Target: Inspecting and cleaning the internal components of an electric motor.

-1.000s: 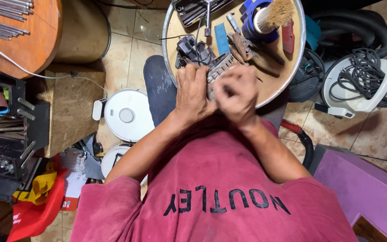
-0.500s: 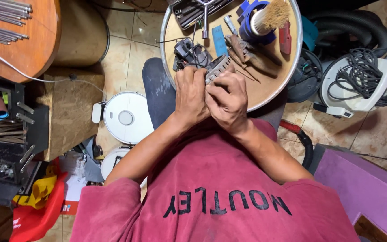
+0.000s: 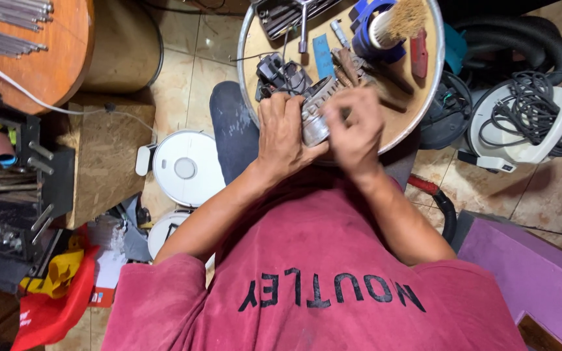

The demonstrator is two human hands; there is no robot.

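Observation:
My left hand grips a grey cylindrical metal part with ribbed sides, held over the near edge of a round wooden work table. My right hand is blurred and rests against the right side of that same part, fingers curled on it. Just beyond the hands lies a black electrical component with wires. Whether the right hand also holds a small tool is hidden.
On the table are a brush in a blue holder, a blue card, a red tool and a tray of metal tools. A white round robot vacuum sits on the tiled floor left; a canister vacuum with coiled cord right.
Both hands have stayed on the metal part. The right hand has shifted to the part's right side and is moving, shown by blur; the view has tilted slightly.

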